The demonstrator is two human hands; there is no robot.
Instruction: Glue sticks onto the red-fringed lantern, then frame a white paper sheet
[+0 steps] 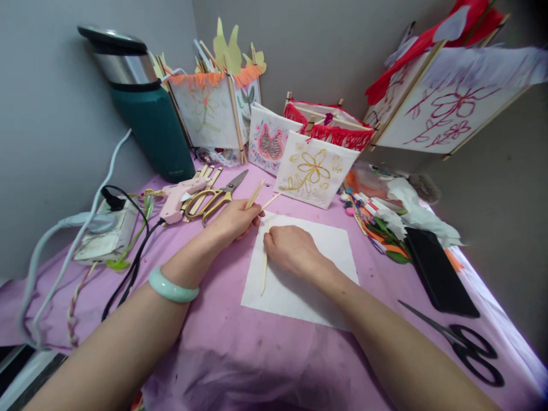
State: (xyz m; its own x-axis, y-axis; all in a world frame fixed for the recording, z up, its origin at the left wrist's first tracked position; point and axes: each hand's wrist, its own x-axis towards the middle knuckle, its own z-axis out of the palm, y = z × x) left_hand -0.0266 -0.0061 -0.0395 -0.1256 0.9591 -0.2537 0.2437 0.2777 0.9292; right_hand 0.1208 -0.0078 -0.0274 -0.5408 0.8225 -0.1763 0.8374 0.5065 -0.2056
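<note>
My left hand (240, 218), with a pale green bangle (173, 286) on its wrist, is closed around a few thin wooden sticks (256, 193) whose ends poke out above the fingers. My right hand (293, 246) is closed over another wooden stick (264, 275), which lies along the left part of a white paper sheet (308, 308). That stick's lower end shows below my fingers; its middle is covered by the hand. Gold-handled scissors (214, 198) lie just beyond my left hand, beside a pink glue gun (180, 200).
Painted paper lanterns (205, 108) and a flower panel (317, 169) stand at the back. A green tumbler (148, 120) and power strip (107, 234) are at left. On the right lie a black phone (440, 274), black scissors (464, 342) and craft scraps (385, 228).
</note>
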